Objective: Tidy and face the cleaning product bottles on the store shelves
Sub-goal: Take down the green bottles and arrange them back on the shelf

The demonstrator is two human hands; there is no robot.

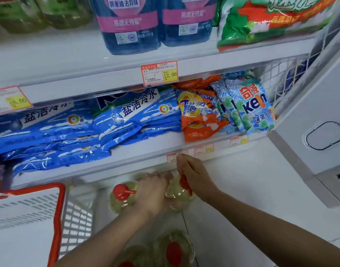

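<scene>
The bottle [179, 193] stands upright on the white bottom deck [232, 182], tucked just under the lip of the shelf above [126, 163]. I look almost straight down its long axis, so I see mostly its round shoulder and top. My right hand [195, 175] comes from the right and above and pinches the red handle [184, 183] between curled fingers. My left hand [153, 191] lies against the bottle's left side, fingers bent over the shoulder and holding it, though blur hides the fingertips. Both hands are on it, with the right hand nearer the top. I judge any turn to face the label has to go round that vertical axis, the handle serving as the lever.

The body is clear, thin-looking plastic over pale yellow liquid, rounded and glossy. It will probably be heavy and a little slippery.

A neighbouring bottle [121, 197] of the same kind sits just beside my left hand. Two more bottles [175, 247] stand nearer me. A white slatted basket [58, 209] with a red rim is at the left. Above lie crinkly blue bags [59, 135] and an orange Tide bag [200, 120].
</scene>
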